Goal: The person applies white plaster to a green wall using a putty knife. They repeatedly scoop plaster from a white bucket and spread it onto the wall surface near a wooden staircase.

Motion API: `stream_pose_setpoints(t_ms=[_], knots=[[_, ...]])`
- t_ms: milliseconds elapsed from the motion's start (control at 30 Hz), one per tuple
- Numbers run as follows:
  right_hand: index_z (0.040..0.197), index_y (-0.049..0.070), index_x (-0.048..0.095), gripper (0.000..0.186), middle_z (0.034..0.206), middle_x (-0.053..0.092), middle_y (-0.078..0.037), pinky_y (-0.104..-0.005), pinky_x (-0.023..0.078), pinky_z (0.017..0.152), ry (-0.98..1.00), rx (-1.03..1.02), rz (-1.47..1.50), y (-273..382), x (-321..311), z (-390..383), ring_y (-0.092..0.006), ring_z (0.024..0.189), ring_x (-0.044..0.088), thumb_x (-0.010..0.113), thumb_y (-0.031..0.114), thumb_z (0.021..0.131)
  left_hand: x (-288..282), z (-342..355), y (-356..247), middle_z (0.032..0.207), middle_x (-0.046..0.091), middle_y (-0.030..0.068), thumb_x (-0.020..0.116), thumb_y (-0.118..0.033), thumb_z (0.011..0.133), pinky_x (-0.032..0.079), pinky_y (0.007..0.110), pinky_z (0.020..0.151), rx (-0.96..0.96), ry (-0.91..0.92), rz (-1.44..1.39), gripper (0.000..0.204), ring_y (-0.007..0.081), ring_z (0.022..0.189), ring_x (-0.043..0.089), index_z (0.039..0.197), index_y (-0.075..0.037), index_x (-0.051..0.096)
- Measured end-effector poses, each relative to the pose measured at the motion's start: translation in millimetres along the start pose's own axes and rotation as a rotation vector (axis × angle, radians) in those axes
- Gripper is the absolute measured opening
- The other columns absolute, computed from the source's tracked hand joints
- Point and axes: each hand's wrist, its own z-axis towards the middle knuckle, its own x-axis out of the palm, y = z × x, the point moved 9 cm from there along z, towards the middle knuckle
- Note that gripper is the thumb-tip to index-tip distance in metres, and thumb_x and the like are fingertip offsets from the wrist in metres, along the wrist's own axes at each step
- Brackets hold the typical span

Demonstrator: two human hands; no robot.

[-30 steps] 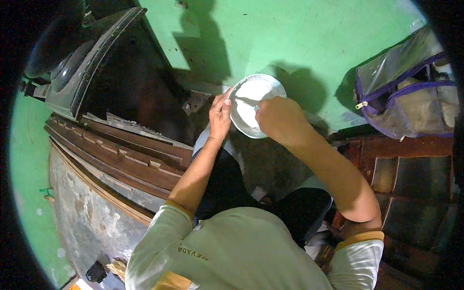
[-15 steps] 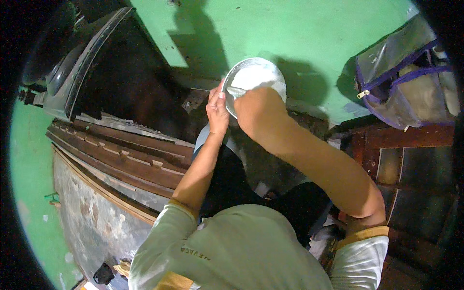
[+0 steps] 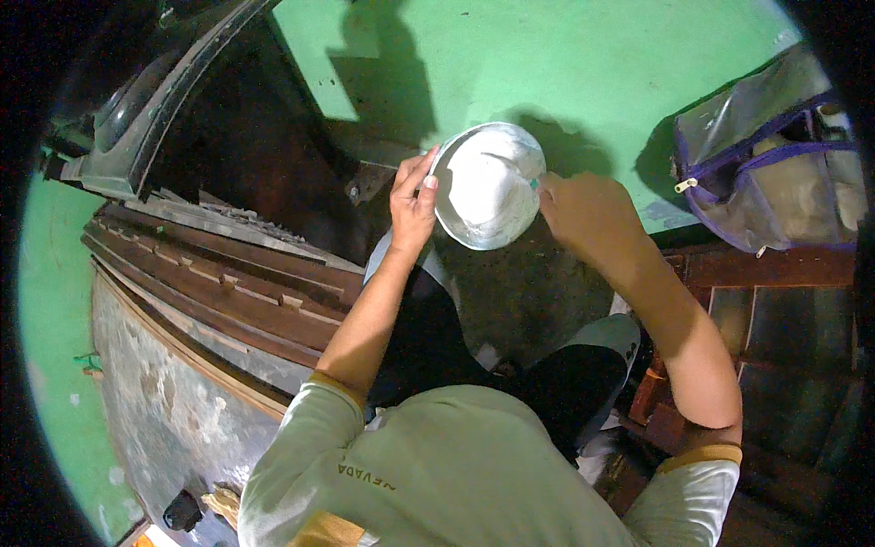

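A round, pale bowl (image 3: 488,235), smeared white inside, is tilted in front of me with thick white material (image 3: 480,178) in it, paste or powder. My left hand (image 3: 414,201) grips its left rim, thumb on the near side and fingers round the outside. At the bowl's right rim my right hand (image 3: 591,211) is closed on a flat-bladed tool. Only a small green part of that tool (image 3: 534,184) shows by the rim; my fist and the white material hide the rest.
A green wall (image 3: 556,64) rises just beyond the bowl. Wooden boards (image 3: 219,273) and a large stained panel (image 3: 173,392) lie at left, below a dark open casing (image 3: 246,137). At right, a clear purple-edged zip bag (image 3: 756,155) sits above brown wooden furniture (image 3: 775,269).
My right hand has moved right, from over the bowl's near side to its right rim, with the tool in it. The bowl has shifted slightly nearer, still in my left hand.
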Motion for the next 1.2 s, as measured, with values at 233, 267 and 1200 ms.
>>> stream_pose_setpoints(t_ms=[233, 267, 1200], knots=[[0.129, 0.009, 0.057, 0.037, 0.073, 0.065, -0.018, -0.0492, 0.052, 0.058, -0.173, 0.104, 0.005, -11.2, 21.6, -13.8, -0.0369, 0.062, 0.064, 0.052, 0.026, 0.096, -4.9, 12.4, -32.7, 0.110, 0.060, 0.0146, 0.056, -0.033, 0.097, 0.045, 0.034, 0.093, 0.126, -0.123, 0.048, 0.043, 0.0252, 0.103, 0.057, 0.128, -0.004, 0.063], [0.131, 0.009, 0.056, 0.039, 0.074, 0.065, -0.019, -0.0490, 0.052, 0.059, -0.239, 0.095, -0.015, -6.8, 26.0, -22.6, -0.0367, 0.062, 0.063, 0.053, 0.026, 0.096, -6.7, 13.6, -33.9, 0.113, 0.060, 0.0154, 0.052, -0.037, 0.099, 0.044, 0.035, 0.095, 0.099, -0.145, 0.070, 0.046, 0.0255, 0.106, 0.057, 0.129, -0.003, 0.062], [0.113, 0.000, 0.061, 0.033, 0.066, 0.058, -0.009, -0.0345, 0.046, 0.053, -0.126, 0.511, 1.359, 62.5, 82.0, -48.3, -0.0183, 0.055, 0.057, 0.044, 0.026, 0.102, 2.0, -8.2, -40.6, 0.120, 0.053, 0.0171, 0.051, -0.030, 0.099, 0.040, 0.037, 0.100, 0.042, -0.206, 0.146, 0.046, 0.0275, 0.112, 0.052, 0.138, -0.005, 0.055]])
